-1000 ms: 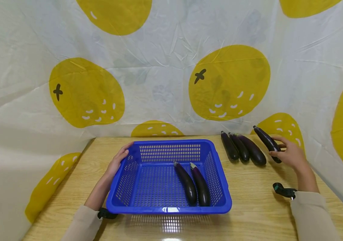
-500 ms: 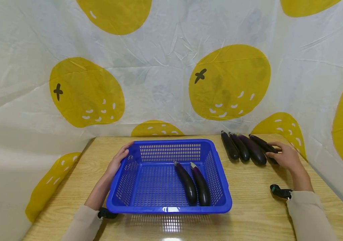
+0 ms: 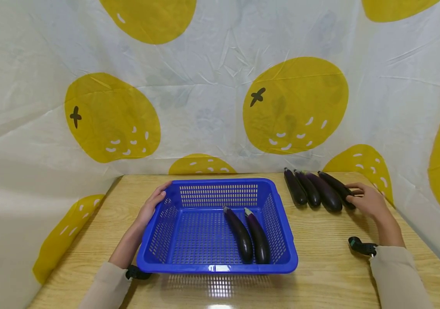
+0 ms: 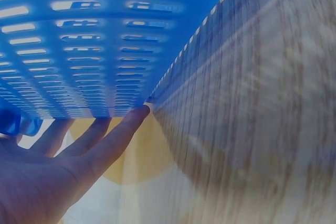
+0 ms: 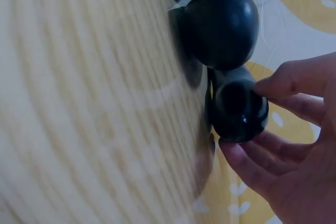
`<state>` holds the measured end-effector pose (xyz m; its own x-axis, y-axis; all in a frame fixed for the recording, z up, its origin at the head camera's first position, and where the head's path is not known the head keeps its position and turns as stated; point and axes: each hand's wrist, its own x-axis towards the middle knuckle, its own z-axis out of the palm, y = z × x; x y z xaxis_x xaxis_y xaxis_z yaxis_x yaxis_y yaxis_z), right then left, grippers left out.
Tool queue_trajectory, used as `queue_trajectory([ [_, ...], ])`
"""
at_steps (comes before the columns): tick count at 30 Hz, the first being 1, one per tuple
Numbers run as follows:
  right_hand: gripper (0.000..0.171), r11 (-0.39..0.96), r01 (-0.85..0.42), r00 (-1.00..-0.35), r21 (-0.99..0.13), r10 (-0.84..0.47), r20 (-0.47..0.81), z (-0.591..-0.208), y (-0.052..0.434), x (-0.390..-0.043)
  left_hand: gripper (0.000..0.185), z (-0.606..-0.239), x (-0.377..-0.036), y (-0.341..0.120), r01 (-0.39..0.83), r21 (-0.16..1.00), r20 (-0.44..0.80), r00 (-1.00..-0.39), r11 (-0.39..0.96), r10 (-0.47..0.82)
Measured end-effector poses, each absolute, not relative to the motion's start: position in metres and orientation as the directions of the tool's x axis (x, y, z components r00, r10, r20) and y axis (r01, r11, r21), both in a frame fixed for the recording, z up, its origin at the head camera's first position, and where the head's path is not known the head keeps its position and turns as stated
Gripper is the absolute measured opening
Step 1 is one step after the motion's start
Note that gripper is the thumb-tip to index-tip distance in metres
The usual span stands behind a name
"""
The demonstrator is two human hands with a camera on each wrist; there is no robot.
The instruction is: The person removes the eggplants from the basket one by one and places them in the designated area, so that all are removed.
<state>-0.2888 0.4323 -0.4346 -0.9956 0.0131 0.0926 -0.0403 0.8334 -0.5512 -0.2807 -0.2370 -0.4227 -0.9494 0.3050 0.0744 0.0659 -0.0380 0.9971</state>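
- Sleeves, pale beige cloth, two: left sleeve [image 3: 104, 287] and right sleeve [image 3: 399, 274], at the lower edge of the head view, each with a black wrist-worn device [image 3: 138, 273] near its cuff.
- Bench [image 3: 320, 257], light wood-grain surface, bearing all produce and the container.
- Basket [image 3: 220, 268], blue plastic, rectangular, perforated walls and base, standing upright near the middle of the bench.
- Basket contents: two long, glossy, dark purple aubergines, left one [image 3: 239, 236] and right one [image 3: 257, 238], side by side in the right half, stem ends pointing away from the person.
- Left hand [image 3: 151, 206], bare, at the basket's left side: fingers spread and straight against the outer wall, thumb at the rim.
- Right hand [image 3: 368, 199], bare, at the bench's far right: thumb and fingers pinch the blunt near end of a slender dark purple aubergine [image 3: 336, 184], the rightmost of a slanted row. Whether that end touches the bench is unclear.
- Remainder of row, three dark purple aubergines: slim [image 3: 295, 189], middle [image 3: 308, 189] and thick [image 3: 324, 193], lying close together, the thick one next to the pinched one.
- Backdrop cloth [image 3: 200, 116], whitish, printed with large yellow fruit shapes, hanging behind the bench.
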Motion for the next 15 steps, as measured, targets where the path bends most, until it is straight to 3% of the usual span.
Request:
queue_trajectory([
  [15,0.053,0.815,-0.068,-0.996,-0.576,-0.025,0.081,-0.427,0.422,-0.290,0.054,-0.423,-0.281,-0.234,0.082,0.995,0.094,-0.947,-0.052,0.307],
])
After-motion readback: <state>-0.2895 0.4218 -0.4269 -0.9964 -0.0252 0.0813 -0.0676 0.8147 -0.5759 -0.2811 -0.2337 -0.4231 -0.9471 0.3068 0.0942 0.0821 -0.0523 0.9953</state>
